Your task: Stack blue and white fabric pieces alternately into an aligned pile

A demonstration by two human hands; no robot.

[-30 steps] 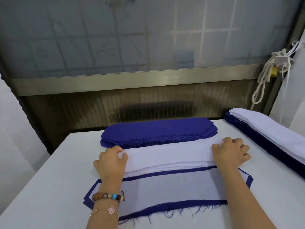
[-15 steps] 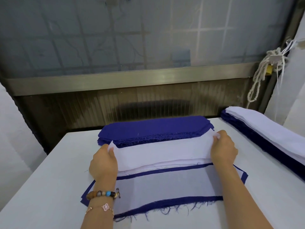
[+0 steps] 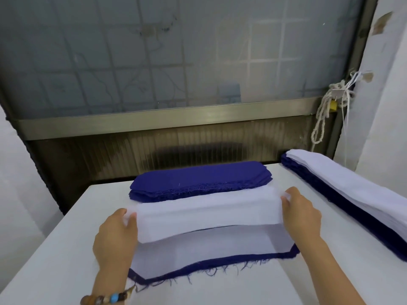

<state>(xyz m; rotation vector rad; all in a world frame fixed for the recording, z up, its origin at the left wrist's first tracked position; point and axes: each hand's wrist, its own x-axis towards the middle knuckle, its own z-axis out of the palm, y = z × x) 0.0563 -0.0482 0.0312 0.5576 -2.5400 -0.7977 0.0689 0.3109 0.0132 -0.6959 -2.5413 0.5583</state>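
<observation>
Two hands hold one white fabric piece [image 3: 207, 216] stretched between them above the counter [image 3: 308, 282]. The left hand [image 3: 116, 236] has its fingers pinched on the piece's left end, and the right hand [image 3: 301, 214] has its fingers pinched on the right end. Beneath it lies one white piece [image 3: 209, 247] on one frayed blue piece [image 3: 220, 264] whose border shows around it. Behind is one stack of blue pieces [image 3: 198, 179]. At the right edge lies one long pile [image 3: 343, 188], white over blue. One beaded bracelet [image 3: 105, 299] circles the left wrist.
</observation>
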